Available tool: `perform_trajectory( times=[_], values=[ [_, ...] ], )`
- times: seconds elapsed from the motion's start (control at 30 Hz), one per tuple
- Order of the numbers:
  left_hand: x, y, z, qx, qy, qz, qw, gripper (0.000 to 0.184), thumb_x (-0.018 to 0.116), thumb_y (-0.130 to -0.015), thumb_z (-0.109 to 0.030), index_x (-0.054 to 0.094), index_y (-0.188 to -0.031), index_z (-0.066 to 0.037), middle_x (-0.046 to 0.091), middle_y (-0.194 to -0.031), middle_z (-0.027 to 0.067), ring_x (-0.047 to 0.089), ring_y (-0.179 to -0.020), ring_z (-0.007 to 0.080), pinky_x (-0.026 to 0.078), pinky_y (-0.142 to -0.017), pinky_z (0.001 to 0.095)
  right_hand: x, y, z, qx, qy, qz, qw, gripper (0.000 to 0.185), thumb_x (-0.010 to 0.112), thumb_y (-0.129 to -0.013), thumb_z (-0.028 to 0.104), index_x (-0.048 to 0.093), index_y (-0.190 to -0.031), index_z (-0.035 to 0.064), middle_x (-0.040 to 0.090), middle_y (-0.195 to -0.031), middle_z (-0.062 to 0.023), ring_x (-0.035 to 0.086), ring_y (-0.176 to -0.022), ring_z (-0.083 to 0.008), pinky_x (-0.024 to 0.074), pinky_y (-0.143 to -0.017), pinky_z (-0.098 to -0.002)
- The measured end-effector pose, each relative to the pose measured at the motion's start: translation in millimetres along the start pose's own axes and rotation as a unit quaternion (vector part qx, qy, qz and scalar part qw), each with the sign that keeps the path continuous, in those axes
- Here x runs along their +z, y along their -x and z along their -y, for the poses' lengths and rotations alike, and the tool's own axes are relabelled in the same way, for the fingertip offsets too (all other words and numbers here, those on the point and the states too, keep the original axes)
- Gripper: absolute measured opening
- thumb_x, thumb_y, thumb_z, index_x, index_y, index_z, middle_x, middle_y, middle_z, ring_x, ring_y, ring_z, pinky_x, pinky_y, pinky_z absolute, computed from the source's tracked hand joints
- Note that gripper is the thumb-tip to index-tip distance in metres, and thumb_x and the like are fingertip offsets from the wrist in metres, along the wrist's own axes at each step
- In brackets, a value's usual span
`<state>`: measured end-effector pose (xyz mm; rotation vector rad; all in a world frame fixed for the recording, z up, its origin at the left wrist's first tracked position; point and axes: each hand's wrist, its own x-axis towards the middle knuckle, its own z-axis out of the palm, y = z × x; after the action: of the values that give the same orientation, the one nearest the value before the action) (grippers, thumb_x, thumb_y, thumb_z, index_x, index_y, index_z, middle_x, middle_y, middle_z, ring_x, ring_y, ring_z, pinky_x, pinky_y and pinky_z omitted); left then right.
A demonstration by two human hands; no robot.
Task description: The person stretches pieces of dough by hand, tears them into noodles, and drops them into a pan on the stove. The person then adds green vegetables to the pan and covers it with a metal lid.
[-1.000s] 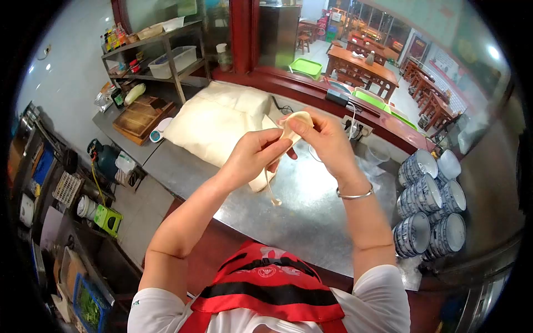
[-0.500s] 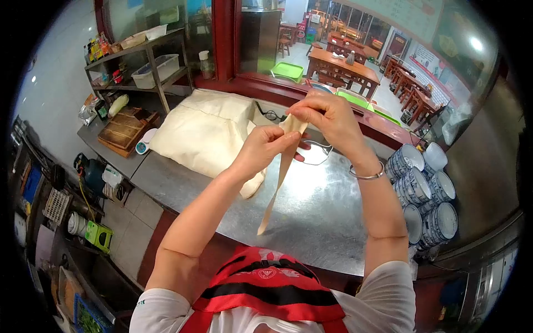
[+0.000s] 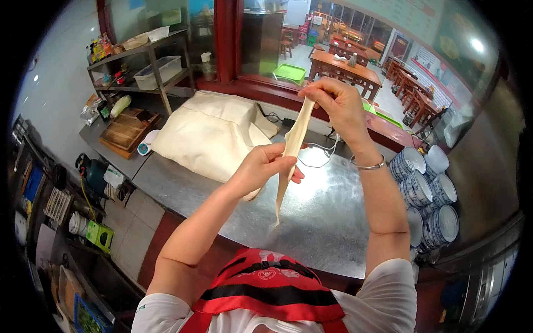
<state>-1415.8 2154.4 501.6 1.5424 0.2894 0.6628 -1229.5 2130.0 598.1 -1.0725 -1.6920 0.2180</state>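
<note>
A long, pale strip of dough (image 3: 298, 130) hangs between my hands above the steel counter. My right hand (image 3: 337, 106) pinches its upper end, near the window ledge. Lower down, my left hand (image 3: 265, 167) grips the strip between thumb and fingers, with some fingers behind it. Below that hand the dough narrows to a thin tail that reaches down to about the counter surface. A cream cloth (image 3: 208, 136) lies in a bulky heap on the counter left of my hands; what it covers is hidden.
Stacked blue-and-white bowls (image 3: 415, 188) stand at the counter's right end. A white cable (image 3: 315, 161) lies behind my hands on the steel counter (image 3: 327, 222). Wooden boards (image 3: 127, 130) and a metal shelf (image 3: 152, 61) are at the left. A window with a red frame rises behind.
My right hand has moved up, away from my left, and the dough between them is now drawn out longer. My left hand has dropped slightly.
</note>
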Motion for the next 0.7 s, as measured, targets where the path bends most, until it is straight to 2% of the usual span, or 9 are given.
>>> perform_trajectory(
  times=[0.07, 0.13, 0.17, 0.23, 0.33, 0.43, 0.47, 0.57, 0.7],
  values=[
    [0, 2, -2, -0.011, 0.006, 0.015, 1.000, 0.031, 0.051, -0.094, -0.015, 0.057, -0.115, 0.006, 0.066, -0.098, 0.0134, 0.066, -0.084, 0.0177, 0.051, -0.079, 0.0294, -1, -2, 4, -0.006, 0.007, 0.010, 1.000, 0.018, 0.061, -0.087, 0.016, 0.069, -0.089, -0.0009, 0.069, -0.081, -0.0063, 0.063, -0.072, -0.0089, 0.0524, -0.064, -0.0227],
    [-3, 1, 0, -0.026, 0.001, 0.038, 0.999, 0.031, 0.052, -0.093, -0.015, 0.056, -0.116, 0.006, 0.064, -0.105, 0.0139, 0.065, -0.090, 0.0192, 0.050, -0.084, 0.0307, -2, -3, 7, 0.004, 0.016, 0.026, 1.000, 0.019, 0.059, -0.088, 0.016, 0.069, -0.088, -0.0001, 0.067, -0.079, -0.0039, 0.059, -0.073, -0.0073, 0.0482, -0.067, -0.0217],
    [-3, 1, 1, 0.000, -0.023, 0.041, 0.999, 0.034, 0.051, -0.094, -0.017, 0.054, -0.119, 0.005, 0.064, -0.107, 0.0140, 0.064, -0.093, 0.0197, 0.049, -0.086, 0.0312, -3, -3, 8, 0.010, 0.021, 0.034, 0.999, 0.020, 0.058, -0.089, 0.017, 0.069, -0.087, 0.0003, 0.066, -0.078, -0.0028, 0.057, -0.073, -0.0066, 0.0461, -0.069, -0.0212],
    [-4, 0, 7, 0.052, -0.071, 0.045, 0.995, 0.038, 0.050, -0.095, -0.021, 0.051, -0.124, 0.003, 0.062, -0.111, 0.0143, 0.062, -0.099, 0.0207, 0.047, -0.090, 0.0321, -3, -3, 11, 0.026, -0.001, 0.046, 0.999, 0.022, 0.057, -0.090, 0.018, 0.069, -0.087, 0.0003, 0.066, -0.077, -0.0023, 0.056, -0.072, -0.0061, 0.0454, -0.066, -0.0210],
    [-10, -6, 6, -0.040, 0.017, 0.067, 0.997, 0.044, 0.045, -0.096, -0.029, 0.045, -0.131, -0.002, 0.060, -0.114, 0.0147, 0.060, -0.104, 0.0209, 0.045, -0.093, 0.0335, -3, -3, 8, 0.012, -0.038, 0.059, 0.997, 0.024, 0.058, -0.090, 0.021, 0.070, -0.088, 0.0006, 0.067, -0.076, -0.0029, 0.057, -0.068, -0.0062, 0.0460, -0.061, -0.0201],
    [-4, -13, -13, 0.019, -0.026, 0.039, 0.999, 0.049, 0.041, -0.097, -0.034, 0.039, -0.137, -0.004, 0.060, -0.115, 0.0149, 0.061, -0.102, 0.0206, 0.046, -0.090, 0.0332, -4, -5, 13, 0.015, -0.004, 0.077, 0.997, 0.025, 0.059, -0.090, 0.023, 0.070, -0.089, 0.0001, 0.068, -0.075, -0.0032, 0.057, -0.065, -0.0057, 0.0452, -0.058, -0.0197],
    [-1, -16, -19, 0.030, -0.050, 0.007, 0.998, 0.044, 0.044, -0.097, -0.031, 0.048, -0.129, -0.001, 0.063, -0.108, 0.0136, 0.062, -0.099, 0.0191, 0.046, -0.089, 0.0326, -4, -6, 16, 0.021, 0.019, 0.085, 0.996, 0.026, 0.059, -0.090, 0.024, 0.070, -0.089, -0.0002, 0.068, -0.074, -0.0031, 0.056, -0.064, -0.0053, 0.0445, -0.057, -0.0196],
    [-6, -25, -12, 0.014, -0.113, -0.016, 0.993, 0.037, 0.046, -0.096, -0.027, 0.058, -0.117, 0.001, 0.067, -0.100, 0.0123, 0.063, -0.096, 0.0178, 0.046, -0.088, 0.0319, -5, -9, 20, 0.035, -0.015, 0.062, 0.997, 0.027, 0.059, -0.089, 0.025, 0.070, -0.088, 0.0009, 0.067, -0.073, -0.0027, 0.055, -0.063, -0.0048, 0.0435, -0.057, -0.0200],
    [7, -13, -11, 0.037, -0.058, 0.013, 0.998, 0.033, 0.048, -0.096, -0.024, 0.063, -0.109, 0.002, 0.068, -0.094, 0.0120, 0.064, -0.094, 0.0172, 0.046, -0.088, 0.0322, -4, -11, 11, 0.004, -0.016, 0.039, 0.999, 0.026, 0.059, -0.090, 0.025, 0.070, -0.087, 0.0013, 0.067, -0.072, -0.0026, 0.054, -0.062, -0.0049, 0.0441, -0.057, -0.0209]
  ],
)
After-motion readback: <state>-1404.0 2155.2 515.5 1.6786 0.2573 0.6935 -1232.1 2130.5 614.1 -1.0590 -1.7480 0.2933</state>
